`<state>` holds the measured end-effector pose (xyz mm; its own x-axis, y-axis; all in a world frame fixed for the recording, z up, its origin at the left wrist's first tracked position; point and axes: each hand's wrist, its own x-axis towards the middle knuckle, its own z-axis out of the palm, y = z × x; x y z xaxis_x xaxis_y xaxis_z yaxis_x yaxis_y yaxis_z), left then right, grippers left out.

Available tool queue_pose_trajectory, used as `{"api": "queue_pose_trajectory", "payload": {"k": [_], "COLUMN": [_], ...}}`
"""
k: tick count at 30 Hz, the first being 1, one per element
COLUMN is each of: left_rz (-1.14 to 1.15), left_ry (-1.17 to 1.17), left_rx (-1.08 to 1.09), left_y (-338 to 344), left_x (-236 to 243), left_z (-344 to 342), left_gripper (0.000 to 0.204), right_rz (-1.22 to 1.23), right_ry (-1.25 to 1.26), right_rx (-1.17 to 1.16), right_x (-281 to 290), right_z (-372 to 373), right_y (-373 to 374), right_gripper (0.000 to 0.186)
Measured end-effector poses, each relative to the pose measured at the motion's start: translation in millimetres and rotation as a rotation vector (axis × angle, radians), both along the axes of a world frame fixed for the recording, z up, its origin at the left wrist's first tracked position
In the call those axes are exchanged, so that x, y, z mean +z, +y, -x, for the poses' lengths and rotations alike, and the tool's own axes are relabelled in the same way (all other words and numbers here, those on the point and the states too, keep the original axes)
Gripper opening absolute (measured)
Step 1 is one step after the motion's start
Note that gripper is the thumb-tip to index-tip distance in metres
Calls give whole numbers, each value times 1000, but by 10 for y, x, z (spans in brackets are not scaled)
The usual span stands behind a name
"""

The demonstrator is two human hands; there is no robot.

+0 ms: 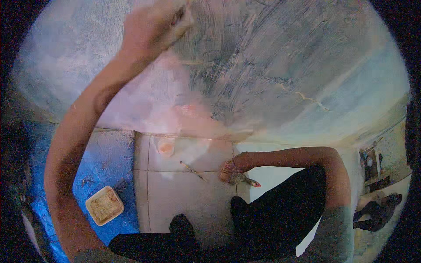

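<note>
My left hand (153,26) is raised to the grey, streaked wall (263,48). Its fingers are closed around a pale, flat-looking piece (186,24), blurred and too unclear to name. Low on the right, my right hand (230,170) is down by the tiled floor, its fingers curled in. A slim object with a pinkish-red tip (255,183) shows beside that hand; its other end is hidden. A thin paintbrush-like stick (193,171) lies on the tiles left of the right hand. Near the wall's foot stands a small round whitish cup (166,147) with orange-pink contents.
At the left a blue sheet (125,175) covers the floor, bearing a square cream tub (104,206) with a crusted, pale inside. My dark-trousered knees (280,210) are bent in front of me. Various dark items (372,166) lie along the far right side.
</note>
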<state>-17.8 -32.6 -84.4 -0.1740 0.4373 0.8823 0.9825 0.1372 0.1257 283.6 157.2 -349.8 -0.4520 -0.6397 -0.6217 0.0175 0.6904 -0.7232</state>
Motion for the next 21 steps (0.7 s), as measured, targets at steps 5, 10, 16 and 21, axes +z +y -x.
{"api": "queue_pose_trajectory", "payload": {"k": [5,10,16,21], "left_rz": [-170,49,-142,-159], "left_ry": [249,162,122,229], "left_rx": [-29,-115,50,29], "left_y": [51,-25,23,24], "left_x": [-141,-540,23,-226], "left_z": [39,-28,172,128], "left_gripper": [17,17,18,21], "right_rz": [-216,-109,-282,-290], "right_ry": [253,171,91,224], "right_rx": [198,-69,101,195], "right_x": [363,308,297,475], "right_z": [10,-5,43,78], "right_y": [-117,-93,-109,-208], "right_gripper": [28,26,21,21]}}
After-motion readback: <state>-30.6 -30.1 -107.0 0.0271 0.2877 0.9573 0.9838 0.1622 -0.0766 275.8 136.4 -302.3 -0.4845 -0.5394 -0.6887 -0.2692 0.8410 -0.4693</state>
